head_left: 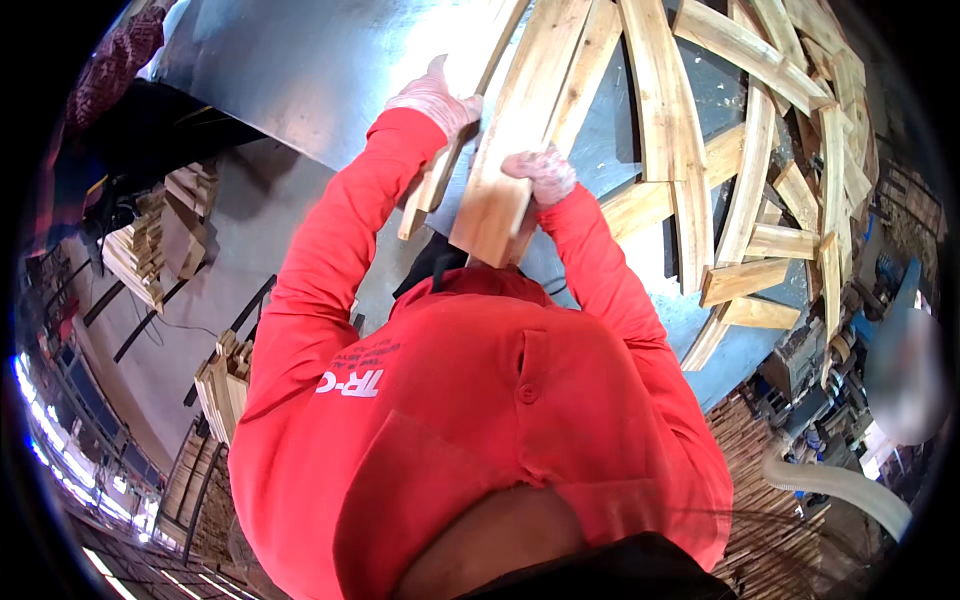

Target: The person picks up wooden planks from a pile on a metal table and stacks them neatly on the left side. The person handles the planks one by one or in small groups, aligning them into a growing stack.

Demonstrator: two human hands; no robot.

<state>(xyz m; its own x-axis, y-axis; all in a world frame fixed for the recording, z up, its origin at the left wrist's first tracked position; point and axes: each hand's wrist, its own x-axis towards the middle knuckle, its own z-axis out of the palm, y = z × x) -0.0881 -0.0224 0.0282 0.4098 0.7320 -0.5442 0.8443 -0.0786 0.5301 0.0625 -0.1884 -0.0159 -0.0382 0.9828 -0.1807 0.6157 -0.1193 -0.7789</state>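
I wear a red long-sleeved shirt and pale pink work gloves. My left hand grips a narrow wooden strip that slants down toward my chest. My right hand holds the near end of a wider pale plank, which runs up and away over the metal table. The two pieces lie side by side, close together between my hands.
Several loose planks lie scattered across the metal table on the right. Stacks of cut wood stand on the floor at the left, another stack sits lower down. A pale hose curves at the lower right.
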